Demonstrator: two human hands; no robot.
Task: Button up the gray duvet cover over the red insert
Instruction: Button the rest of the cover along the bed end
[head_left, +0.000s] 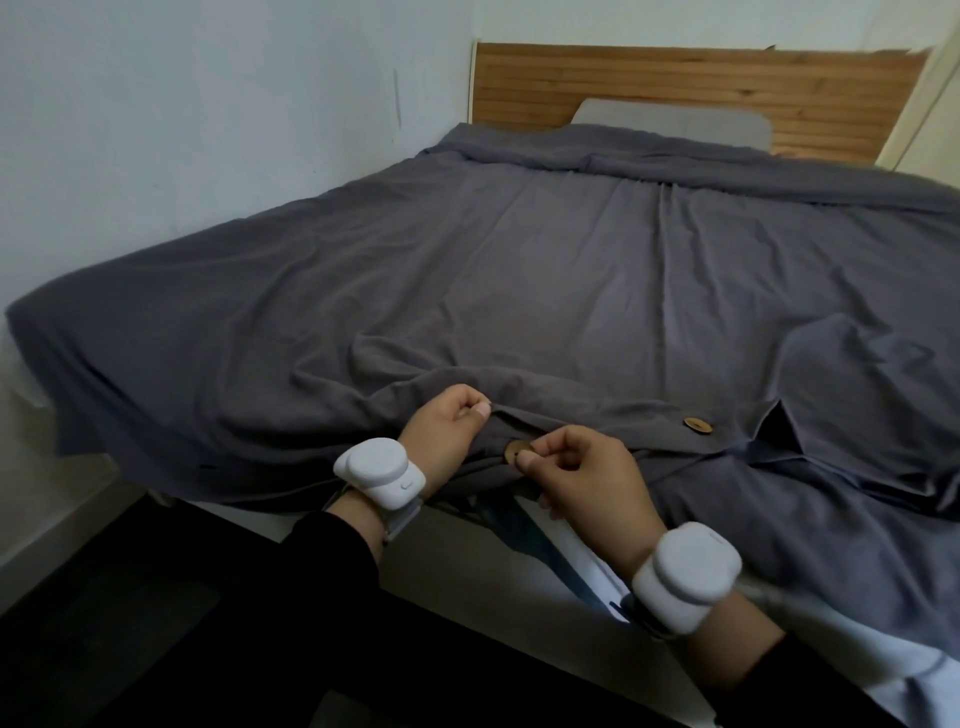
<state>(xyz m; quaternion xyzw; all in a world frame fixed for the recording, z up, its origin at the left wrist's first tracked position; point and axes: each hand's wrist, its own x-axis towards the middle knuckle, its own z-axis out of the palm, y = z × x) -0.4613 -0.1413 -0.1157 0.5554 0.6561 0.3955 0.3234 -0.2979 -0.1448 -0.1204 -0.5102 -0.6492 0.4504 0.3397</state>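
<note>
The thumb of the right grip (582, 473) covers part of the nearer wooden button (513, 448). The gray duvet cover (519, 270) runs off the right edge, and the gap (775, 434) in its hem is too dark to see into. Its far fold hides the lower part of the pillow (675, 122).

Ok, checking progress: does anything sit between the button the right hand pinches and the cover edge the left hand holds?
Nothing visible does. The right hand pinches the wooden button; the left hand pinches the gray cover edge close beside it.
</note>
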